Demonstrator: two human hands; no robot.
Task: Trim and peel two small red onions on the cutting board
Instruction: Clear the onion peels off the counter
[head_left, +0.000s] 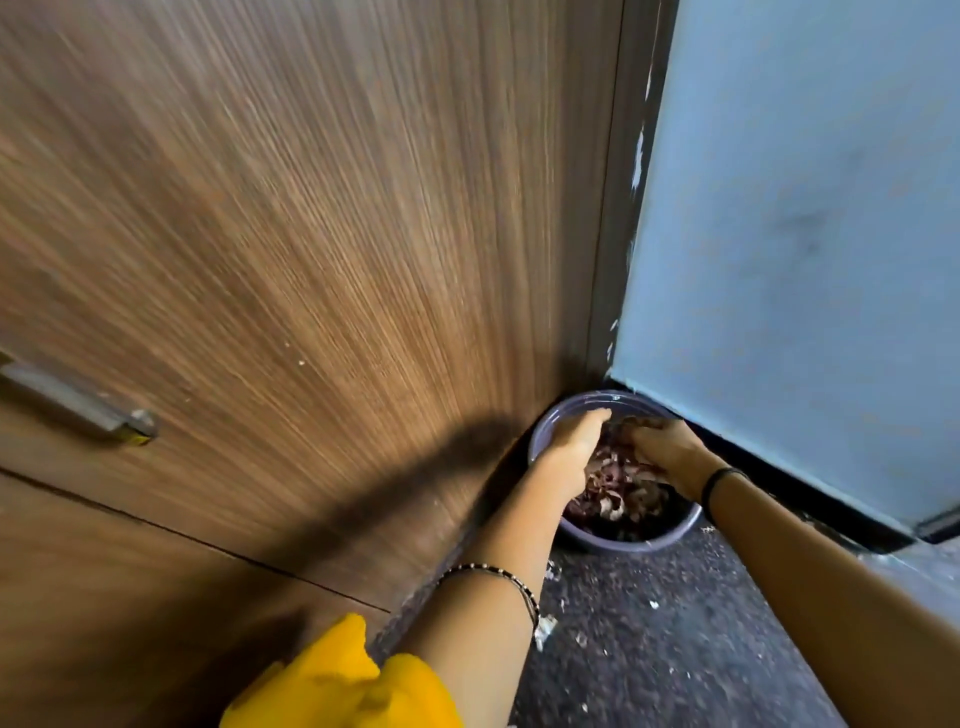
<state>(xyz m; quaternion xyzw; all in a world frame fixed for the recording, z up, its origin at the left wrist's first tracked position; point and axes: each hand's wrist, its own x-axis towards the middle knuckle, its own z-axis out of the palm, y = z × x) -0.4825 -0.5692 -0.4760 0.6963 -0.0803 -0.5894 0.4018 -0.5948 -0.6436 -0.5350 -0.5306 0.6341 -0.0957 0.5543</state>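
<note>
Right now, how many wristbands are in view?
2. A beaded band circles the left forearm; a black band circles the right wrist. The yellow sleeve may hide more.

Nothing legible anywhere: no text, label, brand, number or sign. Small yellow patch (139, 440) at the end of the metal handle (72, 397) on the wooden door (322, 234), too blurred to show any print.
</note>
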